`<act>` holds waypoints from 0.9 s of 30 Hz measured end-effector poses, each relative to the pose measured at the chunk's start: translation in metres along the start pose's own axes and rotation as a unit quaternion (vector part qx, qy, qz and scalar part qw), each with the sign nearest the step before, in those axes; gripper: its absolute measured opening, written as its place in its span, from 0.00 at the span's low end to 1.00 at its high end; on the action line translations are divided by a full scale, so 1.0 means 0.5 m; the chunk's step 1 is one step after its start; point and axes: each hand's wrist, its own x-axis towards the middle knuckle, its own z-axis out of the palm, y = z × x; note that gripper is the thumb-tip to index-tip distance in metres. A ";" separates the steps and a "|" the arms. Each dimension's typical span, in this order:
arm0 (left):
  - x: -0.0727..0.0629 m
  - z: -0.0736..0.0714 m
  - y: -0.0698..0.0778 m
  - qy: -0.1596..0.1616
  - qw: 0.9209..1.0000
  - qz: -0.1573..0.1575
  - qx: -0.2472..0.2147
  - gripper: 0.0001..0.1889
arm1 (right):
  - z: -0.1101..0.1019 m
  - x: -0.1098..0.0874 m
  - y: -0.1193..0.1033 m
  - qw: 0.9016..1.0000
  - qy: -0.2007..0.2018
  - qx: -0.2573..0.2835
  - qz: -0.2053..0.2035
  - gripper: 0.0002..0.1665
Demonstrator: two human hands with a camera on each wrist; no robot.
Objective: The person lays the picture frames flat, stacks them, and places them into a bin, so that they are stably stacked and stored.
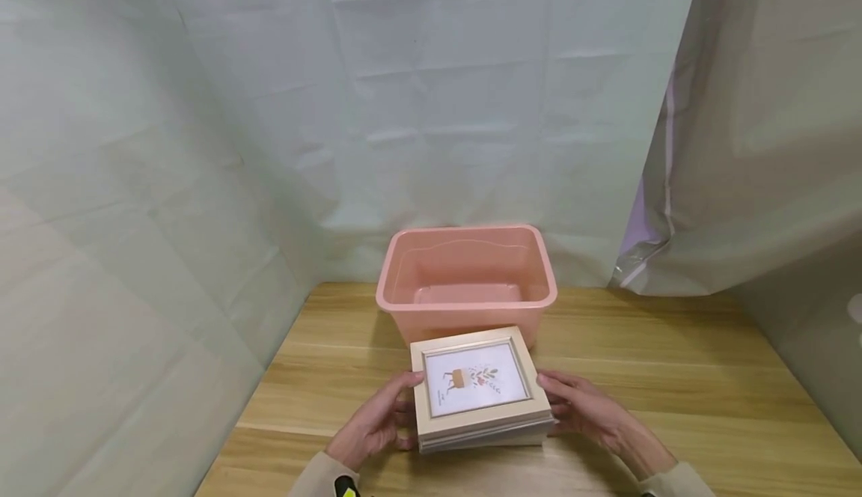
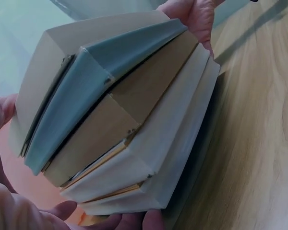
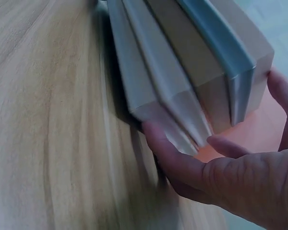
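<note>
Both hands hold a stack of several picture frames at its sides. On top lies a cream picture frame (image 1: 474,377) with a print of flowers in an orange-brown container. Below it, the left wrist view shows a blue frame (image 2: 69,112), a tan frame (image 2: 146,79) and two white frames (image 2: 170,115), somewhat askew. My left hand (image 1: 378,416) has its thumb at the top frame's left edge and fingers low on the stack. From the right, my right hand (image 1: 592,413) grips likewise, its fingers (image 3: 161,143) at the lowest frame's corner. A dark gap or shadow shows beneath the stack.
Just behind the stack stands a pink plastic bin (image 1: 465,308), with no contents visible inside. The wood-grain table (image 1: 640,347) extends to both sides. Pale sheeting (image 1: 465,123) hangs at the back and left, and a grey curtain (image 1: 768,145) at the right.
</note>
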 end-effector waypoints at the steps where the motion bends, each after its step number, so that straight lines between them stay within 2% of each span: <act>1: -0.001 -0.001 -0.001 -0.003 1.000 -0.003 -0.002 0.40 | 0.001 -0.001 0.001 1.000 -0.002 0.001 0.001 0.53; 6: -0.005 -0.007 -0.006 -0.015 1.000 -0.010 -0.007 0.31 | 0.007 -0.005 0.005 1.000 -0.009 0.014 0.002 0.52; 9: -0.005 -0.009 -0.008 -0.014 1.000 -0.011 -0.010 0.30 | 0.012 -0.006 0.007 1.000 -0.005 0.018 0.004 0.53; 16: -0.005 -0.017 -0.011 -0.023 1.000 -0.009 -0.003 0.41 | 0.026 -0.009 0.010 1.000 -0.007 0.022 -0.002 0.53; 21: -0.005 -0.022 -0.010 -0.036 0.999 0.007 0.009 0.50 | 0.033 -0.018 0.014 0.999 -0.012 0.027 -0.014 0.52; 24: -0.014 -0.019 -0.008 -0.037 0.999 0.016 0.019 0.50 | 0.037 -0.030 0.015 0.999 -0.009 0.026 -0.019 0.52; 27: -0.033 -0.013 -0.003 -0.045 0.998 0.025 0.029 0.46 | 0.042 -0.046 0.006 0.999 -0.003 0.027 -0.019 0.51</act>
